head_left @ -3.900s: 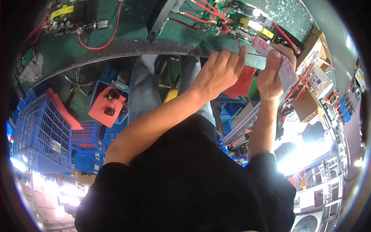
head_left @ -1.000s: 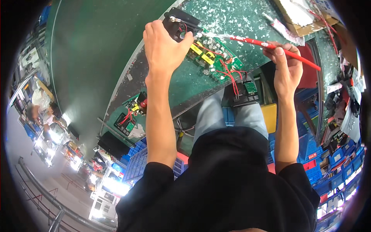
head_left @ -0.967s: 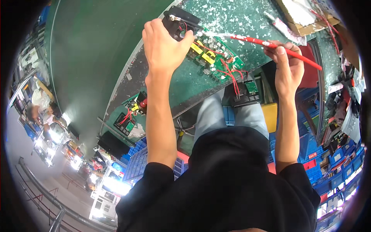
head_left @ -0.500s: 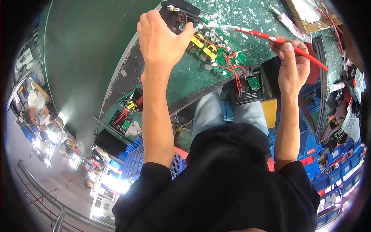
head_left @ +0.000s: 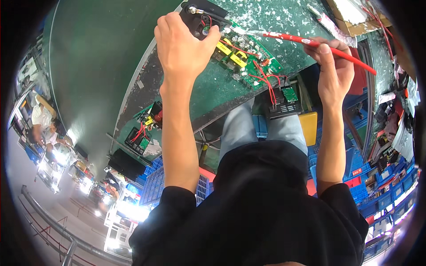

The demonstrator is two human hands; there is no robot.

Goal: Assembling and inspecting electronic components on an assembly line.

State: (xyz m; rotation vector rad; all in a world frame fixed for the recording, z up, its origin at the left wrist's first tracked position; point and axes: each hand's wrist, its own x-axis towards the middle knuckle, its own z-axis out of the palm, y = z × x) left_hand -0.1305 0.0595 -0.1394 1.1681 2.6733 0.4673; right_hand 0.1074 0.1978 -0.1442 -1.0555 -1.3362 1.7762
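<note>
My left hand (head_left: 184, 48) is closed round the edge of a black plastic panel (head_left: 217, 9) with a metal terminal, at the far end of a green circuit board (head_left: 274, 66). My right hand (head_left: 335, 75) grips a slim red-handled brush (head_left: 288, 37) between thumb and fingers. White paste coats the brush's tip, which is close to the board's far edge by the panel. Yellow-wrapped transformers (head_left: 238, 60) and several small parts cover the board. Red wires (head_left: 269, 84) run from it to a black slotted panel (head_left: 282, 110) at the table's near edge.
Another wired board assembly (head_left: 148, 120) lies at the left on the paint-worn green table (head_left: 213, 95). A white-and-red tube (head_left: 330, 24) and a cardboard box (head_left: 355, 27) are at the far right. Blue crates (head_left: 153, 181) stand below the table. A metal railing (head_left: 57, 232) runs at lower left.
The brush and my right hand have shifted slightly left. My left hand has also moved a little left and stays on the black panel.
</note>
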